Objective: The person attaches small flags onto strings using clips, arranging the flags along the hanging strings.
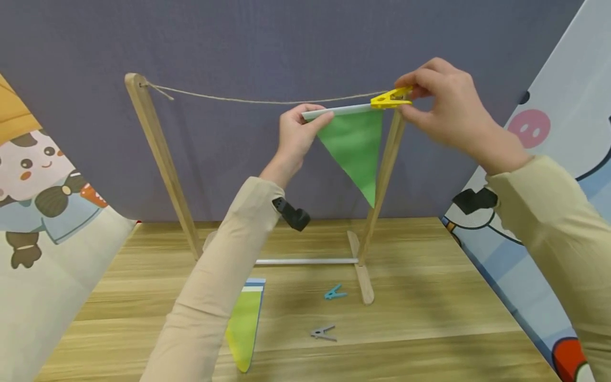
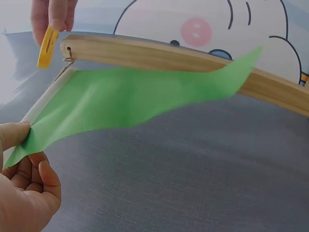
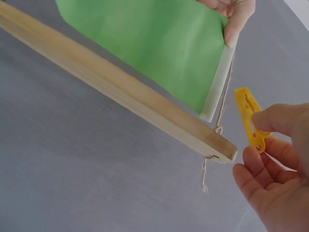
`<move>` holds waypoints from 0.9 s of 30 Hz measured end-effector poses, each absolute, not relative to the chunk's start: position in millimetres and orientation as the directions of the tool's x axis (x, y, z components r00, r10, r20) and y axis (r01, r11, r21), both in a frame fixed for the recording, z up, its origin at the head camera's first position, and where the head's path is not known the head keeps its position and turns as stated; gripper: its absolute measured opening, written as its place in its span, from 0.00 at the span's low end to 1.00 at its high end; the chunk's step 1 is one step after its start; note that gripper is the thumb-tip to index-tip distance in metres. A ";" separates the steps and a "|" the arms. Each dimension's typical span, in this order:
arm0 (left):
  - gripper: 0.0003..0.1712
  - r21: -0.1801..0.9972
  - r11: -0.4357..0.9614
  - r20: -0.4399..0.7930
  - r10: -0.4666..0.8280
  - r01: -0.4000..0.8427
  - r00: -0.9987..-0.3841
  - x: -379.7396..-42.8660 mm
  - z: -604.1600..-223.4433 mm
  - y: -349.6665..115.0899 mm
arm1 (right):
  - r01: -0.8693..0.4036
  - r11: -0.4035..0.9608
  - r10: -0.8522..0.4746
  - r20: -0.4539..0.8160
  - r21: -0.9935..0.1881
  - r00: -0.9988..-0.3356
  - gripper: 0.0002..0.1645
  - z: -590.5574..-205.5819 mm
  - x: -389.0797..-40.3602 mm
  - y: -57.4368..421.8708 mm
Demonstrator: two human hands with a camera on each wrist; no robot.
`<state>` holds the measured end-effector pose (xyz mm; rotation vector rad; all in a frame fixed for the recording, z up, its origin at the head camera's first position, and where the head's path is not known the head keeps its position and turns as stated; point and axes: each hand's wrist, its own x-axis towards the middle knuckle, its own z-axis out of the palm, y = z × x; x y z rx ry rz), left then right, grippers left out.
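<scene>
A green triangular pennant (image 1: 359, 139) with a white top band hangs point down just below a twine line (image 1: 238, 100). My left hand (image 1: 292, 139) pinches the left end of that white band between thumb and fingers. At the line's right end, my right hand (image 1: 448, 103) holds a yellow clothespin (image 1: 390, 98) between thumb and fingers. From the right wrist view, the clothespin (image 3: 247, 113) is apart from both the band and the twine. The left wrist view shows the pennant (image 2: 120, 99) stretching out beside the wooden post (image 2: 145, 52).
The twine runs between two wooden posts (image 1: 162, 154), joined low down by a white rod (image 1: 305, 261). On the wooden table (image 1: 429, 297) lie a blue clothespin (image 1: 335, 292), a grey clothespin (image 1: 323, 332) and a stack of pennants (image 1: 245, 323), yellow-green on top, partly behind my left sleeve.
</scene>
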<state>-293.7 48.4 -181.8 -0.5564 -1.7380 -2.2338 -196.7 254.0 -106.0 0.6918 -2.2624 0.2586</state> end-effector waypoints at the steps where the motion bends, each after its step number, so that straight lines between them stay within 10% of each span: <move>1: 0.09 0.868 -0.255 0.448 0.031 0.426 -0.894 -294.1 -181.5 48.9 | -0.550 0.835 -0.409 0.702 0.029 -0.583 0.16 -104.0 -197.4 253.3; 17: 0.13 0.877 -0.293 0.401 0.005 0.382 -0.916 -297.6 -175.1 60.3 | -0.473 0.880 -0.410 0.582 0.050 -0.702 0.17 -72.5 -211.4 241.4; 27: 0.12 0.860 -0.310 0.420 -0.019 0.405 -0.907 -296.2 -173.6 65.0 | -0.534 0.828 -0.533 0.530 0.170 -0.659 0.12 -60.3 -216.1 235.0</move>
